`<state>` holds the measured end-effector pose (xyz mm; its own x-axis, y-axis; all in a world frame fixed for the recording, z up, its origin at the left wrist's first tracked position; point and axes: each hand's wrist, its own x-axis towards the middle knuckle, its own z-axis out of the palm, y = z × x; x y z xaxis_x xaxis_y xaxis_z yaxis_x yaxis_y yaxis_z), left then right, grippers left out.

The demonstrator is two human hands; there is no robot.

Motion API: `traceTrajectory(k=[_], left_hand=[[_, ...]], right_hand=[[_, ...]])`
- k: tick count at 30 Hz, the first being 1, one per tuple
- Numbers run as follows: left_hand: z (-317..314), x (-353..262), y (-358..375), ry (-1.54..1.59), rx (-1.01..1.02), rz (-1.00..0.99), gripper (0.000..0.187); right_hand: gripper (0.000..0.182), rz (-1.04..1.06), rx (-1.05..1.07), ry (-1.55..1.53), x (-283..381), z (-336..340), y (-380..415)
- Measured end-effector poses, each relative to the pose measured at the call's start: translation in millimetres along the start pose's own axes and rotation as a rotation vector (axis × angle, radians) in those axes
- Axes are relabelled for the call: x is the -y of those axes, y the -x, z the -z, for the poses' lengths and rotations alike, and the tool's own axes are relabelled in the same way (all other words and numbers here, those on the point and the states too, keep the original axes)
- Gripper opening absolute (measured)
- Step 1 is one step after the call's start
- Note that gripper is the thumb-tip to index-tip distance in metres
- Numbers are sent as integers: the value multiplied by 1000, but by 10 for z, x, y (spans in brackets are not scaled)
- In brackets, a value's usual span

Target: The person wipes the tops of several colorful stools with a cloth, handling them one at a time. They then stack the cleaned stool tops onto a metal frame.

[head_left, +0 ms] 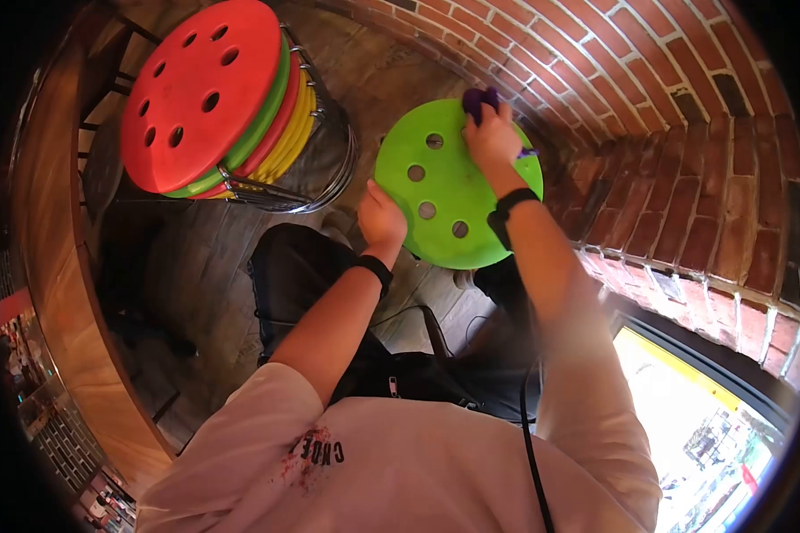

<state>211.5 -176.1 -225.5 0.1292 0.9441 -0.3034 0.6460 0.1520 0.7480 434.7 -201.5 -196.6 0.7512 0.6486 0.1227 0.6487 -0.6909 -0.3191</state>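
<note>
A round green stool (453, 178) with several holes through its seat stands in front of my knees. My left hand (382, 218) grips the near left rim, thumb at the edge and fingers hidden below. Over the far right part of the seat, my right hand (493, 140) is closed on a bunched purple cloth (476, 103). A bit of the purple fabric also shows by the wrist. The cloth lies against the seat near its far edge.
A stack of round stools, topped by a red stool (200, 98), stands to the left on metal legs. A brick wall (631, 80) rises beyond and to the right. A wooden tabletop edge (89, 266) runs along the left. A bright window (684, 417) is at lower right.
</note>
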Motion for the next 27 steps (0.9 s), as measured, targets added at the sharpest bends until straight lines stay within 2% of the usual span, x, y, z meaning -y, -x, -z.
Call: traceTrajectory(k=[2, 6, 9, 11, 13, 16, 18, 20, 23, 26, 27], left_hand=[[-1, -38, -1, 35, 2, -8, 65], [-7, -33, 5, 25, -37, -38, 62], [4, -69, 5, 26, -36, -49, 62], [40, -88, 47, 69, -23, -23, 62], [1, -37, 1, 67, -20, -31, 61], [-65, 97, -51, 115, 2, -39, 63], [-49, 107, -90, 188, 38, -47, 63], [32, 95, -58, 277, 104, -43, 63], [33, 315, -201, 1027, 569, 445, 66], [292, 158, -234, 1232, 746, 579, 67], [231, 262, -268, 1307, 765, 555, 78]], right_hand=[[31, -21, 80, -29, 351, -63, 57], [34, 314, 69, -170, 627, -192, 365], [33, 268, 182, -71, 409, -89, 126], [33, -26, 139, -6, 202, 19, -61], [33, -142, -1, 13, -10, 23, -174], [34, -163, 1, 44, 36, -13, -198], [33, -80, 19, 20, 183, -21, -149], [31, 34, 47, -20, 422, -37, 7], [36, 224, 52, -99, 606, -173, 329], [38, 390, 154, -126, 741, -77, 718], [39, 458, 145, -141, 731, -68, 888]])
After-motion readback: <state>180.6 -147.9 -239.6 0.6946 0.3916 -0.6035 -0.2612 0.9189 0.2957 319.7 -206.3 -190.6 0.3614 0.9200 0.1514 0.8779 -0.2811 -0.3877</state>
